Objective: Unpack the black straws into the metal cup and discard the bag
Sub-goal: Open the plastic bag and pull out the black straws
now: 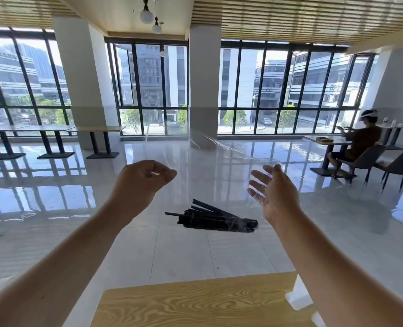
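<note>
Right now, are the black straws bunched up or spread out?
Spread at one end: the straws fan out leftward, while clear plastic wraps the right end.

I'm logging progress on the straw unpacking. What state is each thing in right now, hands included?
Black straws: bunched, fanned out at one end, in mid-air inside the bag.
Clear plastic bag: stretched out between both hands, straws in it.
Left hand: raised, fingers pinched shut on the bag.
Right hand: raised, fingers spread, bag film over them.
Metal cup: not in view.
</note>
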